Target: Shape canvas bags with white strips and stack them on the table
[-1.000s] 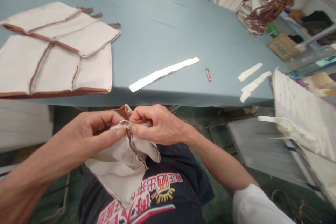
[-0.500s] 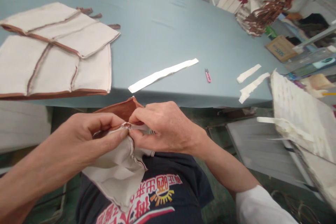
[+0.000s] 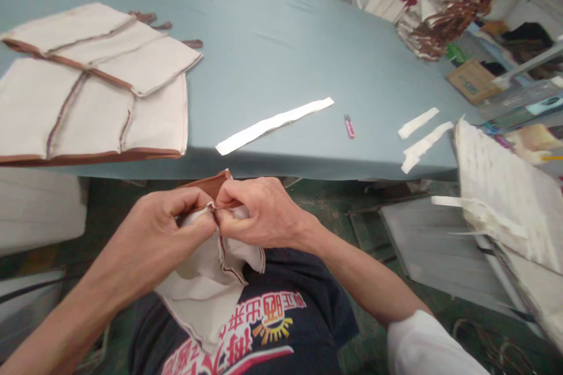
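A cream cloth bag piece [image 3: 206, 281] with brown trim hangs over my lap, below the table's front edge. My left hand [image 3: 169, 225] and my right hand [image 3: 259, 214] meet at its top corner, thumbs and fingers pinched tight on the seam. A brown flap of the same piece sticks up behind my knuckles. The lower part of the cloth droops onto my dark printed shirt.
On the blue-grey table [image 3: 272, 41] lies a stack of finished cream bags [image 3: 92, 88] at left, a long white strip [image 3: 275, 123], a small pink thread snip [image 3: 349, 125] and two short white strips [image 3: 420, 132]. More cloth piles stand at the right [image 3: 505, 187] and far back [image 3: 444, 12].
Both hands stay pinched on the same corner of the cloth. The brown flap rose, then dropped back, and my hands drew slightly closer together.
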`<state>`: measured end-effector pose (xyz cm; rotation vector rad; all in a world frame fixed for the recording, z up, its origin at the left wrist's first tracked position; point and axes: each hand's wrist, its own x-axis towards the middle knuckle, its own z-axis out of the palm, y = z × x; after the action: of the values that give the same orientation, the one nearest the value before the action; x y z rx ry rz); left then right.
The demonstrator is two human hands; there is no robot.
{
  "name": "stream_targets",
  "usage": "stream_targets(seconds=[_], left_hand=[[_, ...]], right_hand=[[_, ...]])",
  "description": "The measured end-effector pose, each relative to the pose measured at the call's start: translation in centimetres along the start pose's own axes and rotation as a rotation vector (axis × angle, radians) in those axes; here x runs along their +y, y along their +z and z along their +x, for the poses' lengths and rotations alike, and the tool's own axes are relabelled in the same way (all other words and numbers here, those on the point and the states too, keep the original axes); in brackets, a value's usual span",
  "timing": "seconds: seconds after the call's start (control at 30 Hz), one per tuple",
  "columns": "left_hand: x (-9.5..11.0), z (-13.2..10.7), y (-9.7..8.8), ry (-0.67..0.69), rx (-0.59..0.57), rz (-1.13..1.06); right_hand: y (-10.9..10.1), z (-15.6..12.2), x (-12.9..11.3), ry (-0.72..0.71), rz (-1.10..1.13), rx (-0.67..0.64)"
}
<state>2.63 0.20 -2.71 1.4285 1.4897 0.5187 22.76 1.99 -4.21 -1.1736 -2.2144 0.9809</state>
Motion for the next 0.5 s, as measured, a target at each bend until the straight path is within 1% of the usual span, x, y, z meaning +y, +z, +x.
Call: stream_targets(seconds=[0.07, 0.2, 0.3, 0.37, 0.4, 0.5], left_hand=[[-0.7, 0.4, 0.0, -0.017, -0.064, -0.081], [-2.1, 1.0, -0.4, -0.059, -0.202, -0.190], [-2.6, 0.9, -1.0, -0.099, -0.292, -0.253], [-2.5, 0.7, -1.3, -0.111, -0.318, -0.261], [-2.3, 0.5, -1.5, -0.111, -0.308, -0.249], [-1.4, 0.1, -1.7, -0.086, -0.223, -0.170]], right_hand=[[0.1, -0.1, 0.4, 0.032, 0.151, -0.029], [0.2, -0.2, 0.9, 0.103, 0.468, -0.127], [0.3, -0.2, 1.1, 0.137, 0.613, -0.199], [0.3, -0.2, 1.1, 0.124, 0.626, -0.207], [0.2, -0.3, 1.1, 0.109, 0.603, -0.194], [0.0, -0.5, 1.1, 0.023, 0.470, -0.118]])
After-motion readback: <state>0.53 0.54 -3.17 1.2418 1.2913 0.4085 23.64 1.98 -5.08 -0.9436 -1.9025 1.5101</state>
